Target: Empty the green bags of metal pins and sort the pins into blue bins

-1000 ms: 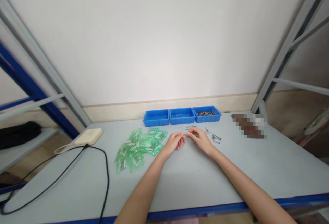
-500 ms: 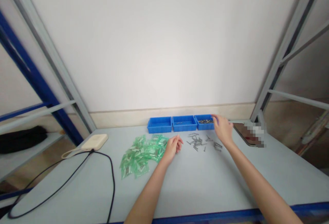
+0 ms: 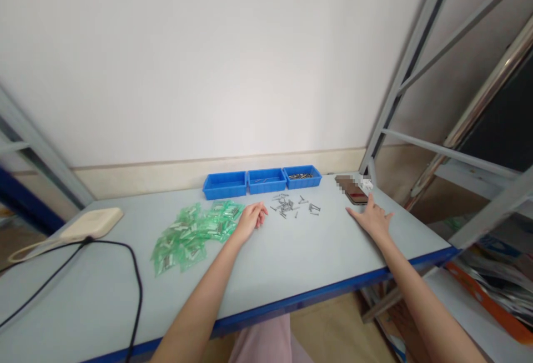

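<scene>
Right hand (image 3: 375, 222) moved off the blue screw tray (image 3: 303, 183), phone (image 3: 358, 198) now at its 11 o'clock; fingers spread, nothing visible held. Left hand (image 3: 251, 220) still curled, can't tell contents; loose screws (image 3: 285, 205) at its 2 o'clock.

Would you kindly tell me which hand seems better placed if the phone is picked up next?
Probably the right hand: its fingers are spread, just beside the phone. The left hand is curled near the green bags, with loose screws lying between it and the phone.
</scene>
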The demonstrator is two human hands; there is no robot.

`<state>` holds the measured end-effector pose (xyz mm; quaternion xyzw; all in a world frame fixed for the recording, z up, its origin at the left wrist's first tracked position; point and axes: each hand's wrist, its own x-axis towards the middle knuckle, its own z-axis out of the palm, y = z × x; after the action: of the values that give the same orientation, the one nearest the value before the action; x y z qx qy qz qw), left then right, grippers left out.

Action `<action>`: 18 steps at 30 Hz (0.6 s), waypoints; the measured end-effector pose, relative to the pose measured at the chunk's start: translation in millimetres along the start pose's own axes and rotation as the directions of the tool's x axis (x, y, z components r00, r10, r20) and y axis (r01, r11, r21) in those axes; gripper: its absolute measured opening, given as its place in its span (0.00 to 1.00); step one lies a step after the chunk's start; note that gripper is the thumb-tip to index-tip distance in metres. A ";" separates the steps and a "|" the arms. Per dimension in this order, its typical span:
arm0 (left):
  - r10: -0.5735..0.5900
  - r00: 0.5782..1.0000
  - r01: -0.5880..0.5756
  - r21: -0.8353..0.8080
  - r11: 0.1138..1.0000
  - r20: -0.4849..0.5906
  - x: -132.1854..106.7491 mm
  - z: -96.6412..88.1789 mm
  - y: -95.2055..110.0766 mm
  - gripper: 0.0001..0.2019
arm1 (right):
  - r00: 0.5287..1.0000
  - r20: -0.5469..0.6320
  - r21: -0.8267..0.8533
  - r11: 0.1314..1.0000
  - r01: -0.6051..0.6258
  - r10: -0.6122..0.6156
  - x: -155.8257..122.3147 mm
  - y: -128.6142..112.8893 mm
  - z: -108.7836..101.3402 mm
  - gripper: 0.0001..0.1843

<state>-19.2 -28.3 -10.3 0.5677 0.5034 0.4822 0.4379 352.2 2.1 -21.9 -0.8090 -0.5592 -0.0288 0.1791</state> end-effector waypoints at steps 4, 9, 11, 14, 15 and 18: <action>-0.015 1.000 0.015 0.012 1.000 -0.018 1.3 -3.1 0.0 0.22 | 0.996 -0.059 0.032 0.998 -0.060 0.061 16.8 -4.7 0.9 0.47; -0.010 1.000 0.011 0.026 1.000 -0.013 3.3 -4.9 -3.4 0.23 | 0.994 -0.083 0.073 0.995 -0.064 0.070 31.6 2.6 2.2 0.40; -0.009 1.000 0.009 0.028 1.000 -0.018 2.6 -4.7 -3.3 0.23 | 0.994 -0.081 0.072 0.995 -0.062 0.068 35.9 8.3 3.5 0.39; -0.003 0.999 0.004 0.036 0.999 -0.034 0.5 -3.8 -1.7 0.22 | 0.994 -0.067 0.073 0.994 -0.084 0.089 40.3 17.0 3.3 0.40; 0.001 0.999 0.001 0.039 0.999 -0.039 -0.1 -3.5 -1.3 0.22 | 0.994 -0.058 0.086 0.992 -0.090 0.095 39.9 17.8 1.5 0.41; 0.008 0.999 -0.006 0.039 0.999 -0.048 -0.8 -3.1 -1.0 0.23 | 0.991 -0.089 0.191 0.978 -0.080 0.099 22.7 5.2 -13.8 0.46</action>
<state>-22.5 -28.9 -11.0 0.5661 0.5212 0.4874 0.4127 367.6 16.3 -4.7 -0.8105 -0.5129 -0.0077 0.2828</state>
